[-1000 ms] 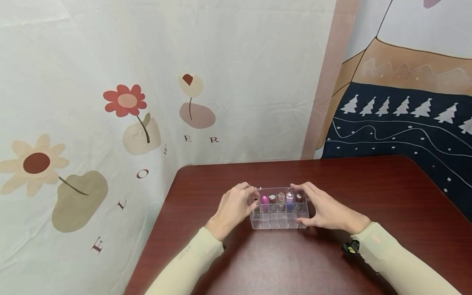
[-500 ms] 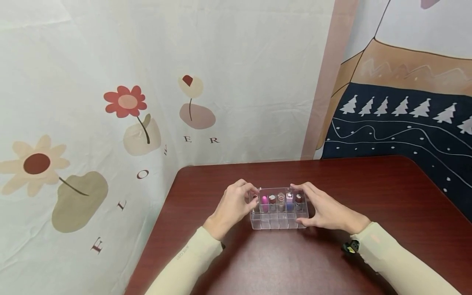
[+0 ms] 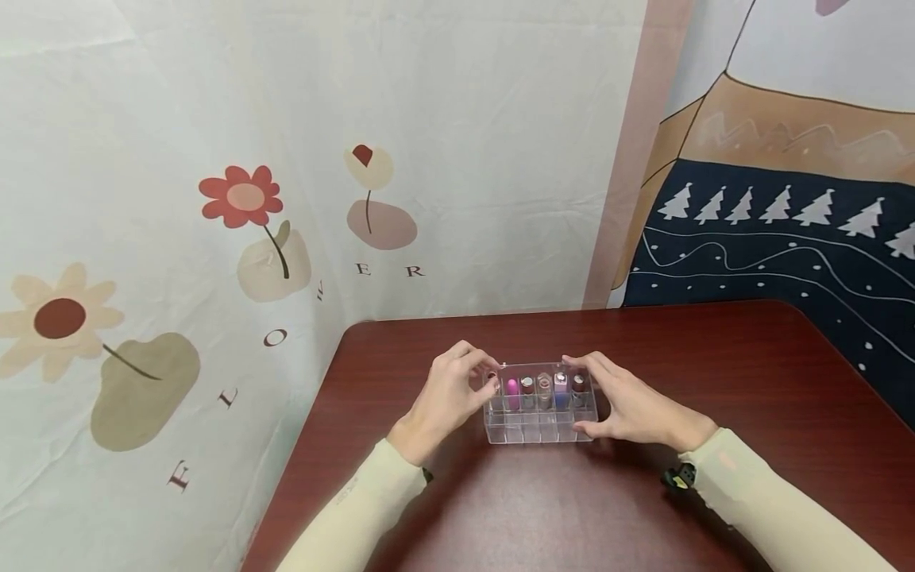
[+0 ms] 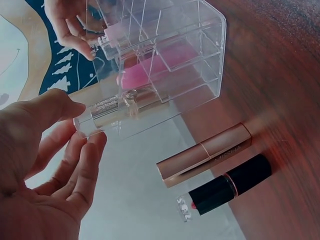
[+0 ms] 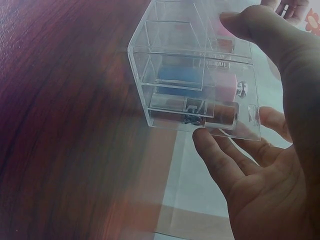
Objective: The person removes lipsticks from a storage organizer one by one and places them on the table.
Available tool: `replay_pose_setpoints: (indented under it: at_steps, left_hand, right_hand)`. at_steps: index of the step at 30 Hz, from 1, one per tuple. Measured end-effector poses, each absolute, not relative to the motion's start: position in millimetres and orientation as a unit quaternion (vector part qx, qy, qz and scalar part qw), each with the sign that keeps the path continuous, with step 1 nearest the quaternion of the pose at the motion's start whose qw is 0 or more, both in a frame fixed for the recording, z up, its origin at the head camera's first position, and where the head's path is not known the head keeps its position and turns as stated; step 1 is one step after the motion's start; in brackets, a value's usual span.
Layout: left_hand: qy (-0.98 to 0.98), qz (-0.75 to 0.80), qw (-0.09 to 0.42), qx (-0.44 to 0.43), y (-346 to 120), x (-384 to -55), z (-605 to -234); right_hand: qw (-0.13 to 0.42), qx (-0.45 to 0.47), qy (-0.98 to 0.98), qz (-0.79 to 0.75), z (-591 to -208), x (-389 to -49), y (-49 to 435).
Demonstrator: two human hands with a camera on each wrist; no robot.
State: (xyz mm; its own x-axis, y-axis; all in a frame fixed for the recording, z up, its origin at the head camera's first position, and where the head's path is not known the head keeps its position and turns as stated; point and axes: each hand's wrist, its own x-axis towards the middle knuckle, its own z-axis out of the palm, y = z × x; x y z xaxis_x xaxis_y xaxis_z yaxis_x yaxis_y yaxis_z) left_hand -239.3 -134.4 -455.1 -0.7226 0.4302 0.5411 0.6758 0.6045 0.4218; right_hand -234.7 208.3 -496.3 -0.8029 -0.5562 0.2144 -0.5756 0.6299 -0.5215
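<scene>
A clear organizer (image 3: 541, 429) stands on the table with several lipsticks upright in its back row, among them a bright pink lipstick (image 3: 512, 393) and a blue and pink lipstick (image 3: 561, 391). Its front row of slots holds nothing. My right hand (image 3: 636, 409) grips the organizer's right end, thumb at the front, fingers round the back. At the left back corner is my left hand (image 3: 446, 397), its fingers loosely curved with a gap to the thumb. In the left wrist view those fingertips are right beside the end of a gold lipstick (image 4: 145, 102) in the end slot.
Left of the organizer, a rose-gold lipstick (image 4: 205, 155) and a black lipstick (image 4: 230, 185) with a clear end lie on the dark red table (image 3: 543, 508); the left hand hides them in the head view. Printed curtains (image 3: 486, 159) hang close behind and beside the table.
My left hand has drawn back slightly to the left from the end slot, the thumb lifting a little. The right hand and the organizer have stayed in place.
</scene>
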Motion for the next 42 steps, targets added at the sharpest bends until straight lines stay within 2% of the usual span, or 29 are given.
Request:
replay_pose_setpoints:
  at_steps: [8, 19, 42]
  left_hand:
    - [-0.849, -0.343, 0.224, -0.334, -137.7, -240.2, -453.3]
    - [-0.835, -0.345, 0.245, -0.35, -146.0, -239.3, -447.6]
    - [-0.816, -0.325, 0.335, -0.34, -183.2, -234.2, -435.0]
  right_hand:
    - [0.044, 0.328, -0.899, 0.287, -497.5, -235.0, 209.5]
    - [0.043, 0.326, -0.899, 0.289, -498.5, -233.1, 211.0]
    - [0.038, 0.321, -0.902, 0.286, -498.7, -234.4, 207.4]
